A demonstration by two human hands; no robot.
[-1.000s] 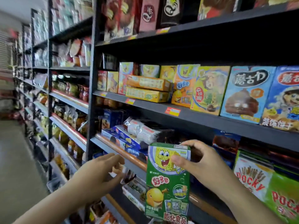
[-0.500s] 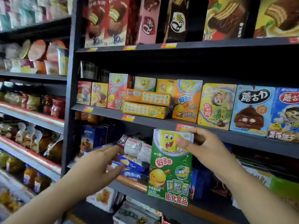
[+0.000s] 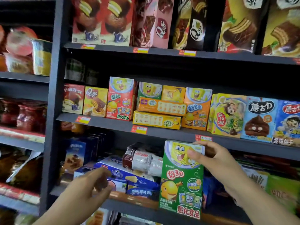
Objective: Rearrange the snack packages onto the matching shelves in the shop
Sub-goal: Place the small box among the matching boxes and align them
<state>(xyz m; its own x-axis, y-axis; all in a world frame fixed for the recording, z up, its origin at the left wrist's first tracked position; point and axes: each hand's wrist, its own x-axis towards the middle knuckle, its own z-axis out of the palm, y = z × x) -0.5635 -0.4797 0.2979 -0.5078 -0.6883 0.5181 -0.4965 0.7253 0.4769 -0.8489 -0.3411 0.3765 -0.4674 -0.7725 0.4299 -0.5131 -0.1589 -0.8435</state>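
Green snack box (image 3: pixel 181 177) is pinched at its top by the right hand (image 3: pixel 215 161), probably headed for the matching boxes (image 3: pixel 121 98) shelved above. Nothing's held by the left hand (image 3: pixel 86 190), fingers loosely curled.

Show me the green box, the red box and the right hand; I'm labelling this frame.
green box (image 3: pixel 181 184), head view, middle of its front face.
red box (image 3: pixel 121 99), head view, middle of its front face.
right hand (image 3: pixel 215 161), head view, back of the hand.
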